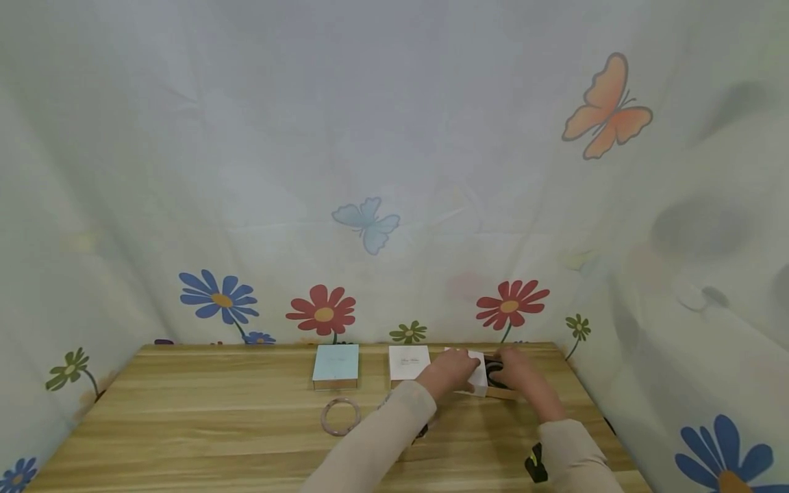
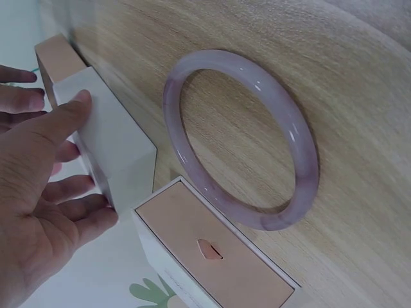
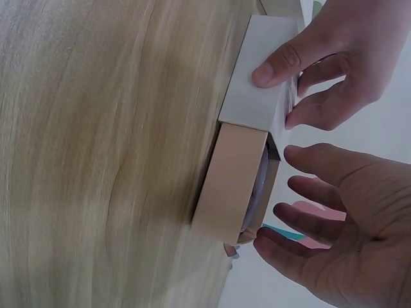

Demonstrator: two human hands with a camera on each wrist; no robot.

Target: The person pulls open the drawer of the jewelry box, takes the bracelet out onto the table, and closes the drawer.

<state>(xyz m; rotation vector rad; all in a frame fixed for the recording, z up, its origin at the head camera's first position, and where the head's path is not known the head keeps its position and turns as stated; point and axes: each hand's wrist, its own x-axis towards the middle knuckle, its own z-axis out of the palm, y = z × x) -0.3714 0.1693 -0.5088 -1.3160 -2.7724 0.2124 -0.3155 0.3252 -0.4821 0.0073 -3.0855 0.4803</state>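
My left hand (image 1: 451, 374) grips the white sleeve (image 3: 241, 102) of a small drawer-style gift box, thumb on the front face and fingers over the top. A tan drawer (image 3: 228, 186) sticks out of the sleeve's right end. Part of a pale, glossy bangle (image 3: 258, 186) shows inside it, beside a dark lining. My right hand (image 3: 359, 218) is at the drawer's open top and outer end, its fingers spread and slightly bent. Whether its fingertips touch the drawer cannot be told. A lavender bangle (image 2: 305, 173) lies flat on the table, apart from both hands.
Left of the gripped box stand another white box (image 1: 409, 360) and a light blue box (image 1: 335, 361), along the wooden table's (image 1: 216, 411) back edge. Behind them hangs a flower-printed curtain (image 1: 394, 274). A black item with a yellow mark (image 1: 536, 464) shows beside the right sleeve.
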